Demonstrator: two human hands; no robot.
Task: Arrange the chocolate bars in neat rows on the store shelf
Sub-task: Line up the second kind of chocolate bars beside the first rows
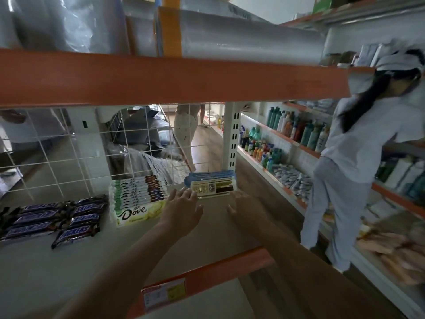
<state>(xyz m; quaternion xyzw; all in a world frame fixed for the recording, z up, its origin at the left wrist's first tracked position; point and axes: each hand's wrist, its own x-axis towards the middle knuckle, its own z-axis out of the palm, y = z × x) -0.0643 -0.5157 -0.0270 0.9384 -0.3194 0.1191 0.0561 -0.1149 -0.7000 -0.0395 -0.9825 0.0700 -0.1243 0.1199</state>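
A row of blue-wrapped chocolate bars (212, 184) stands on edge at the back right of the grey shelf (69, 261), label side facing me. My left hand (181, 207) reaches to its left end, fingers straight and touching the bars. My right hand (245, 204) sits at the row's right end with relaxed fingers; contact is unclear. A stack of green-and-white Dove bars (138, 199) lies just left of my left hand. Several Snickers bars (53, 221) lie in two loose columns at the far left.
A white wire grid (69, 143) backs the shelf, with a white upright post (231, 137) at its right. An orange shelf edge (161, 77) runs overhead and another orange edge (207, 275) in front. A person in pale clothes (358, 157) stands at the right shelving with bottles.
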